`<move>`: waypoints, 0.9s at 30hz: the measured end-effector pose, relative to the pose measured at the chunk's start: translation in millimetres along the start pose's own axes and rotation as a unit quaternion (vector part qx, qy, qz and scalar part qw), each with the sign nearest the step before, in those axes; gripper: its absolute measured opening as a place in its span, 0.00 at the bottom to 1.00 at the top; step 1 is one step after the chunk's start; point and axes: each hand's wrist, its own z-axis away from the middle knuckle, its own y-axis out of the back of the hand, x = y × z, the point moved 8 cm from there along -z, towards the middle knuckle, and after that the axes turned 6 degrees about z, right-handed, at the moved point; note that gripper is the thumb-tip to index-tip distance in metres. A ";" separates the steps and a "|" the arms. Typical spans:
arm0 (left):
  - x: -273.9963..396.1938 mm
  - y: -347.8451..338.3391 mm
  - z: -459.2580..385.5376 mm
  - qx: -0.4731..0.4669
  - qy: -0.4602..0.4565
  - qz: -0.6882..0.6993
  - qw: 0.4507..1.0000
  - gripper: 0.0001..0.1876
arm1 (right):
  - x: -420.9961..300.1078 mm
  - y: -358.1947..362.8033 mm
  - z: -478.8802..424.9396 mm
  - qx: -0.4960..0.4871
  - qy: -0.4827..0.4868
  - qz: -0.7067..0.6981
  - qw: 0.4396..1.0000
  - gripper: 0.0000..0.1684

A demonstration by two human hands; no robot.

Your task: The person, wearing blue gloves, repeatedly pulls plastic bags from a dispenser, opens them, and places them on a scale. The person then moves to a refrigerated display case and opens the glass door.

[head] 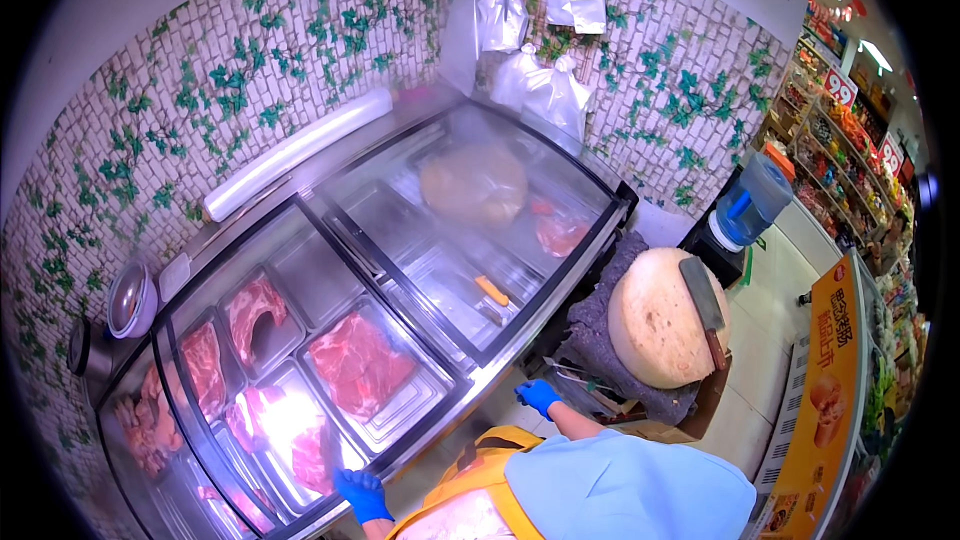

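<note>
My left hand (361,496) wears a blue glove and is at the front rim of a glass-topped meat display case (463,381). Its fingers are curled; whether they grip the rim is unclear. Just beyond it, pieces of raw meat (311,457) lie in a metal tray under bright glare. A larger slab of raw meat (361,364) fills the tray behind. My right hand (537,396), also in a blue glove, hangs between the case and a round chopping block (649,315), with nothing visible in it. On the block lies a cleaver (702,296), its brown handle towards me.
Dark cloth (589,322) surrounds the block, above a cardboard box (709,397). A water bottle (754,199) stands behind it. Right of the aisle is a cabinet with a yellow printed panel (814,390). A plastic film roll (300,154) and a bowl (133,307) sit along the case's back edge.
</note>
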 end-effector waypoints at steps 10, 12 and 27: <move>28.6 29.6 -4.3 -0.008 -0.039 0.029 0.999 0.24 | 51.2 -12.7 3.9 -0.051 -0.094 0.109 0.988 0.18; 42.7 40.8 -1.1 0.005 -0.049 0.039 0.998 0.24 | 66.8 -13.6 13.0 -0.051 -0.114 0.116 0.985 0.19; 105.1 98.8 34.1 -0.016 -0.059 0.062 0.996 0.23 | 84.4 -48.0 90.2 0.015 -0.079 0.061 0.995 0.18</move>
